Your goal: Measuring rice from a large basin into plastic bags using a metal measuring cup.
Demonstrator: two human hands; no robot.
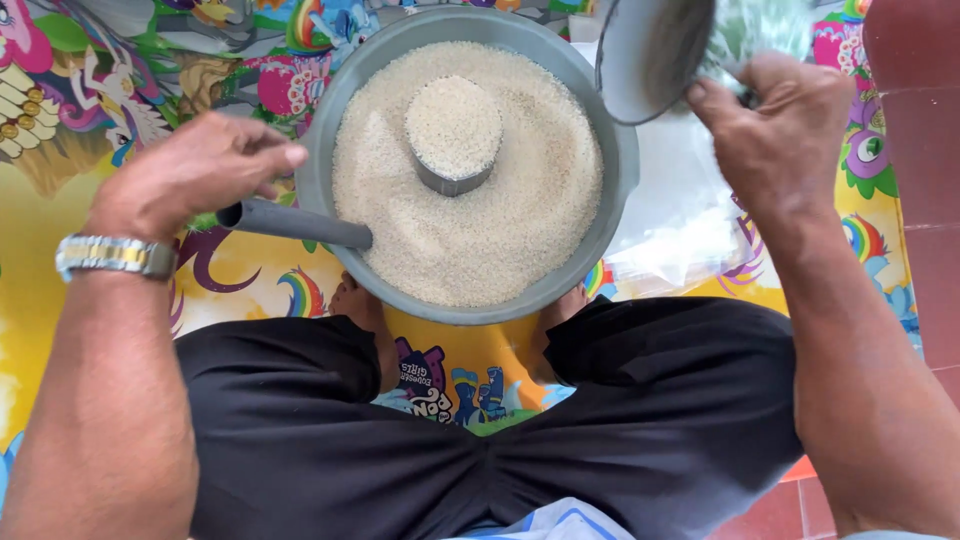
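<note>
**Ana:** While the head camera looks straight down, what fills the middle of the picture?

**Ben:** A round grey basin [320,160], nearly full of pale grain [520,230]. It sits on a bright cartoon-printed mat [60,230], just ahead of the person's crossed legs in black trousers [650,400]; bare feet show at its near rim.

**Ana:** And inside it?

**Ben:** A small grey scoop cup [455,180] stands upright in the grain a little above the centre, heaped with the same grain.

**Ana:** The left hand?

**Ben:** The left hand [190,170] is curled over the end of a grey tubular handle [295,222], fingers bent around it in a grip. The handle runs from the hand to the basin's left rim, where it meets the grain. A metal wristwatch [115,255] sits on that wrist.

**Ana:** The right hand?

**Ben:** The right hand [780,130] is closed on a round grey metal container [650,55], held tilted above the basin's upper right edge. Its inside faces the camera and shows no contents I can make out. Exactly where the fingers pinch it is hidden behind the hand.

**Ana:** Anything beside it?

**Ben:** A clear plastic bag [680,220] lies on the mat just right of the basin, under that hand. Red floor tiles [920,150] border the mat at the right.
</note>
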